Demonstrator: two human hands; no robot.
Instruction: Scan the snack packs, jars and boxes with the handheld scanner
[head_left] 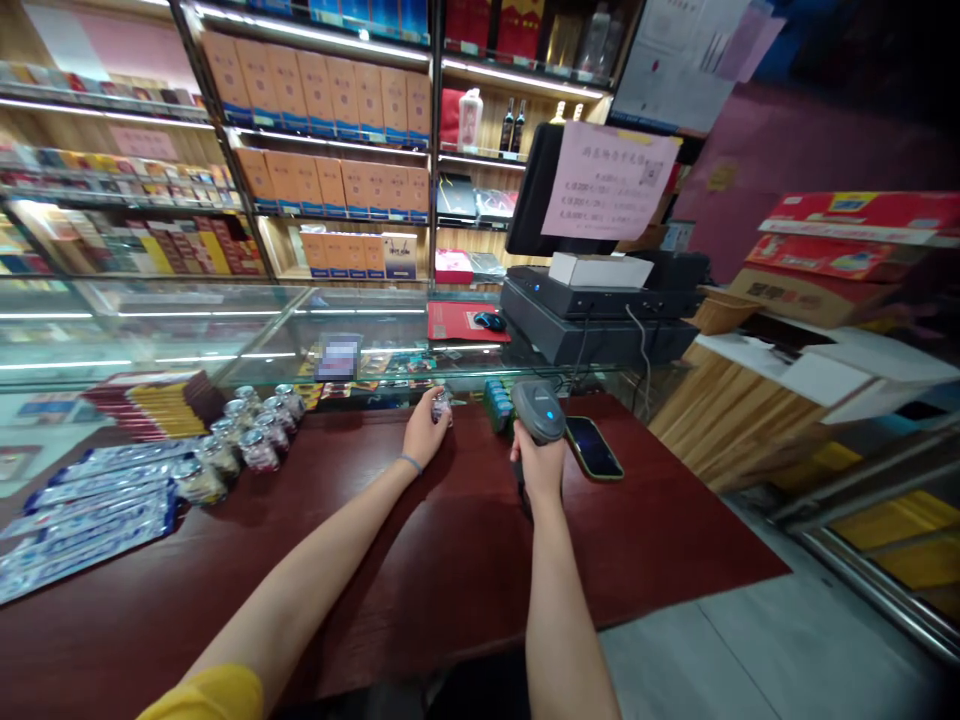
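Note:
My left hand [426, 430] is closed around a small clear jar [441, 405] at the far side of the dark red counter [450, 560]. To its right, my right hand [541, 466] grips the handle of a grey barcode scanner [538, 408], whose blue light is lit. A row of small green packs [498, 402] stands between the two hands, close to the scanner. Just right of the scanner lies a smartphone [594, 447], screen up. Similar small jars [259, 448] stand in rows on the left.
Flat silver-blue packets [97, 510] and stacked yellow-and-red boxes [161, 405] lie on the left. Behind the counter are a glass display case [262, 325], a mouse [490, 320] and a monitor [534, 190] above a black till [600, 330]. Red cartons [847, 250] are stacked at right.

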